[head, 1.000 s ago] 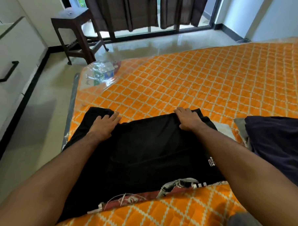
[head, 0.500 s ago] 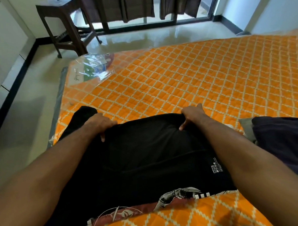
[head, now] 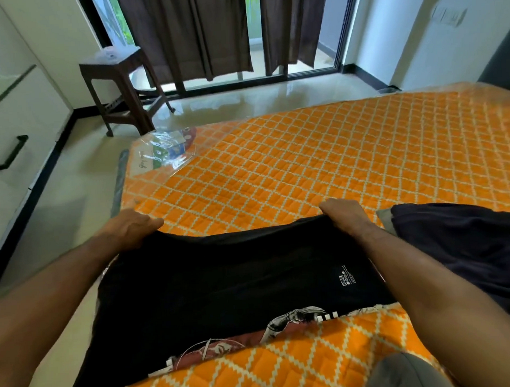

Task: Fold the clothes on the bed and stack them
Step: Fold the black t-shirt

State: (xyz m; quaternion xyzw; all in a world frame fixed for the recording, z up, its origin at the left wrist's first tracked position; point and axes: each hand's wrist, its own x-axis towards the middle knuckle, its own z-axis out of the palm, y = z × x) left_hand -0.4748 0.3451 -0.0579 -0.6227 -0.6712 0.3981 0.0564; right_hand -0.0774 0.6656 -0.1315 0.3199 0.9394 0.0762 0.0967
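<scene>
At the near edge of the bed point(head: 305, 167) lies a black shirt point(head: 222, 279), printed side showing below the fold. It looks light and limp, so it should be held at the corners. The left hand point(head: 132, 226) and right hand point(head: 344, 215) each pinch its far edge. A dark garment point(head: 460, 243) lies just right. No containers show.

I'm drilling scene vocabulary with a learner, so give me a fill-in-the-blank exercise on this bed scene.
1. Both hands grip the far edge of a ____ T-shirt.
2. The mattress has an ____ cover with a cream diamond pattern.
3. A dark navy garment lies beside the ____ hand.
4. On the floor past the left hand stands a wooden ____ by the curtains.

Missing words: black; orange; right; stool
</scene>
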